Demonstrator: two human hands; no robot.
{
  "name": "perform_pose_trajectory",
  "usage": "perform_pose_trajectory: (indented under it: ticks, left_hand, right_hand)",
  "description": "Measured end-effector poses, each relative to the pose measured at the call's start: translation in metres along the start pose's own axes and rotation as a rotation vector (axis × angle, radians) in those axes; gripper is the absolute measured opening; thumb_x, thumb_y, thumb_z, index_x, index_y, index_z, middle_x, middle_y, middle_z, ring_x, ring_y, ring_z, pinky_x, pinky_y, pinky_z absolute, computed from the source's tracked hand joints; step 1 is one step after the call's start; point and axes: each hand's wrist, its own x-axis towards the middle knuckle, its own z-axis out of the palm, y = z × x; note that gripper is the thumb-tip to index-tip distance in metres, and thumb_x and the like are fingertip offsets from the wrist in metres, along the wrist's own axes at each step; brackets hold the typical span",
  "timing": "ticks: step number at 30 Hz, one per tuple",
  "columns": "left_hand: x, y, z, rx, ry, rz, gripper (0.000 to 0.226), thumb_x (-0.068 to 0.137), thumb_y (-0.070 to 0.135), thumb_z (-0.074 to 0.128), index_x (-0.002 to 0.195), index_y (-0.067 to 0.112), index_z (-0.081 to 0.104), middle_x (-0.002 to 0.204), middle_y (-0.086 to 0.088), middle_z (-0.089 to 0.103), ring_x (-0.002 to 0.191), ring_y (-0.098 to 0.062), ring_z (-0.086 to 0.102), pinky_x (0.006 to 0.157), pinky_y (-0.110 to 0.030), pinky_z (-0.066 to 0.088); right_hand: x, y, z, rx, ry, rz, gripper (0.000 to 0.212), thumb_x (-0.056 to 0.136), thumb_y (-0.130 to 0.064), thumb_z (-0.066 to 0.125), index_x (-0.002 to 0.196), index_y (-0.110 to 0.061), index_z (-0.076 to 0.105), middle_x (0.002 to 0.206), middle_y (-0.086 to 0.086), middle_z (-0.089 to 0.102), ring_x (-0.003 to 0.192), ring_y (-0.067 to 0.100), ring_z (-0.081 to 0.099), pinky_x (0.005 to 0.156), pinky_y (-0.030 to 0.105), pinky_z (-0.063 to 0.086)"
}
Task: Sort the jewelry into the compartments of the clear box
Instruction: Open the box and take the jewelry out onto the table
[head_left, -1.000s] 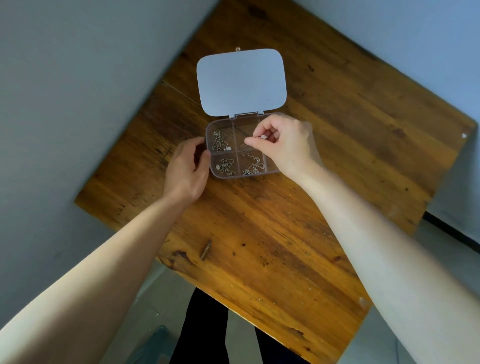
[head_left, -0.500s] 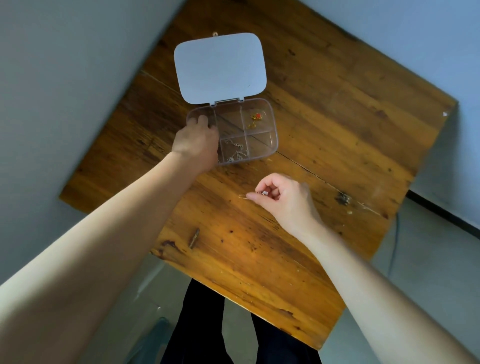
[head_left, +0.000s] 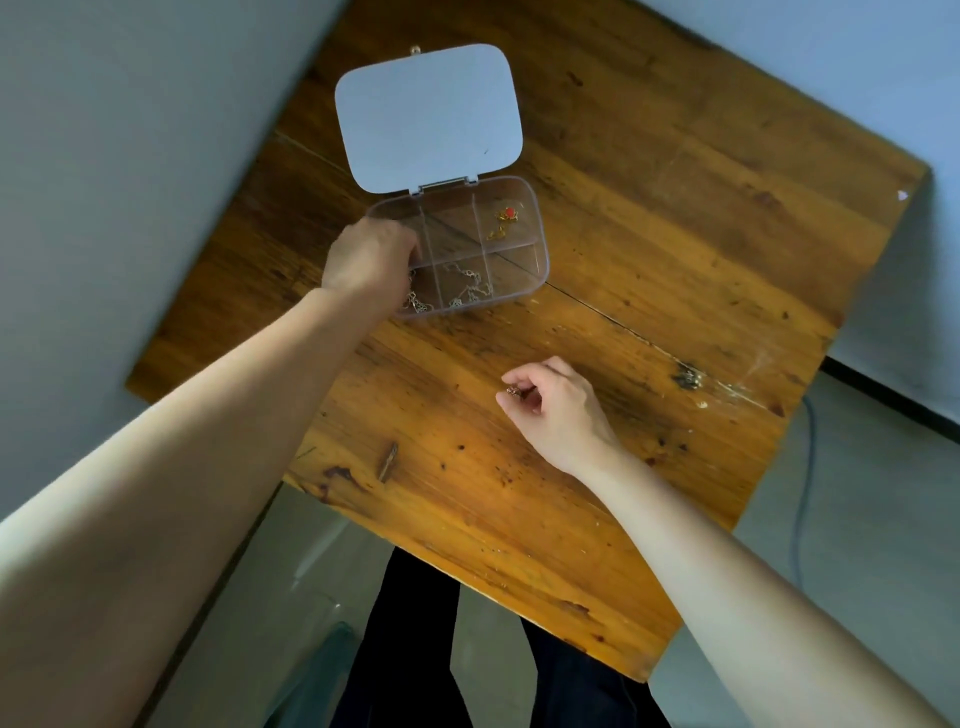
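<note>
The clear box lies open on the wooden table, its lid folded back. A red and gold piece rests in the far right compartment. Silver chains fill the near middle compartment, and more silver chain shows in the near left one. My left hand reaches into the box's left compartments with fingers curled; what they touch is hidden. My right hand hovers over the table in front of the box, pinching a small piece of jewelry between thumb and forefinger.
A dark stain marks the table at the right, and a splintered gouge lies near the front edge. The table's near edge runs diagonally just below my arms. A cable hangs beyond the right edge.
My right hand has drawn away from the box toward me with the small piece pinched. My left hand moved from the box's left side onto its left compartments.
</note>
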Motion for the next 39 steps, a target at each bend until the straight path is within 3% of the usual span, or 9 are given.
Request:
perform_pose_trajectory:
  ticks: [4, 9, 14, 18, 22, 26, 34, 37, 39]
  left_hand:
    - [-0.002, -0.006, -0.008, -0.158, 0.067, 0.059, 0.016, 0.086, 0.001, 0.07, 0.097, 0.012, 0.075, 0.098, -0.009, 0.073, 0.087, -0.026, 0.068, 0.076, -0.036, 0.057]
    - [-0.03, 0.0, -0.02, -0.447, 0.357, 0.197, 0.008, 0.082, 0.01, 0.077, 0.09, 0.01, 0.076, 0.09, -0.004, 0.072, 0.08, -0.015, 0.066, 0.073, -0.024, 0.054]
    - [-0.079, 0.024, -0.032, -0.643, 0.529, 0.172, 0.006, 0.085, 0.011, 0.074, 0.091, 0.01, 0.074, 0.09, 0.002, 0.066, 0.074, 0.005, 0.058, 0.068, -0.005, 0.044]
    - [-0.115, 0.039, -0.038, -0.777, 0.622, 0.175, 0.008, 0.086, 0.006, 0.072, 0.091, 0.011, 0.072, 0.088, -0.004, 0.066, 0.075, -0.005, 0.06, 0.068, -0.012, 0.046]
    - [-0.129, 0.042, -0.031, -0.939, 0.578, 0.168, 0.017, 0.086, 0.005, 0.071, 0.094, 0.021, 0.069, 0.085, -0.006, 0.066, 0.072, -0.017, 0.061, 0.066, -0.024, 0.048]
    - [-0.13, 0.038, 0.002, -0.853, 0.481, 0.069, 0.017, 0.083, 0.007, 0.07, 0.09, 0.022, 0.067, 0.082, -0.001, 0.066, 0.071, -0.015, 0.062, 0.064, -0.028, 0.051]
    - [-0.125, 0.018, 0.039, -0.505, 0.32, 0.106, 0.008, 0.085, 0.016, 0.075, 0.092, 0.014, 0.072, 0.086, 0.001, 0.063, 0.072, -0.014, 0.059, 0.062, -0.036, 0.055]
    - [-0.106, 0.009, 0.024, -0.316, 0.329, 0.173, 0.031, 0.086, 0.03, 0.074, 0.107, 0.008, 0.069, 0.101, -0.009, 0.064, 0.092, -0.027, 0.062, 0.074, -0.039, 0.056]
    - [-0.086, 0.004, 0.011, -0.1, 0.174, 0.216, 0.056, 0.082, 0.04, 0.076, 0.124, 0.006, 0.061, 0.118, -0.016, 0.059, 0.108, -0.035, 0.057, 0.086, -0.047, 0.052]
  right_hand:
    - [0.002, 0.001, 0.002, -0.008, 0.017, -0.007, 0.022, 0.094, -0.035, 0.067, 0.113, -0.024, 0.069, 0.101, -0.009, 0.055, 0.078, -0.005, 0.053, 0.065, 0.001, 0.036]
    - [0.002, 0.004, 0.003, 0.023, 0.034, -0.004, 0.022, 0.096, -0.036, 0.063, 0.114, -0.024, 0.069, 0.102, -0.007, 0.058, 0.079, -0.002, 0.057, 0.069, 0.002, 0.037]
    - [0.002, 0.003, 0.003, 0.02, 0.108, -0.075, 0.012, 0.097, -0.024, 0.06, 0.1, -0.019, 0.07, 0.088, -0.01, 0.06, 0.083, 0.01, 0.058, 0.072, 0.018, 0.047]
    - [0.002, 0.003, 0.005, 0.032, 0.07, -0.074, 0.018, 0.098, -0.022, 0.054, 0.105, -0.018, 0.07, 0.084, -0.026, 0.055, 0.092, 0.003, 0.054, 0.073, 0.007, 0.037]
    - [0.002, 0.006, 0.006, 0.027, 0.121, -0.095, 0.017, 0.097, -0.015, 0.059, 0.108, -0.013, 0.072, 0.09, -0.014, 0.057, 0.085, 0.003, 0.057, 0.071, 0.006, 0.044]
    - [0.004, 0.007, 0.008, 0.002, 0.13, -0.068, 0.016, 0.096, -0.016, 0.059, 0.107, -0.016, 0.071, 0.095, -0.006, 0.062, 0.082, 0.004, 0.055, 0.075, 0.019, 0.048]
    - [0.002, 0.006, 0.012, 0.043, 0.165, 0.007, 0.014, 0.093, -0.02, 0.065, 0.104, -0.025, 0.07, 0.097, -0.011, 0.062, 0.079, 0.002, 0.059, 0.077, 0.019, 0.049]
    - [0.002, 0.005, 0.011, 0.06, 0.172, 0.022, 0.012, 0.092, -0.019, 0.066, 0.101, -0.026, 0.07, 0.096, -0.013, 0.06, 0.076, 0.001, 0.059, 0.076, 0.021, 0.05]
    - [0.003, 0.004, 0.01, 0.062, 0.166, 0.035, 0.012, 0.092, -0.019, 0.066, 0.102, -0.026, 0.07, 0.095, -0.013, 0.06, 0.076, 0.001, 0.06, 0.076, 0.022, 0.052]
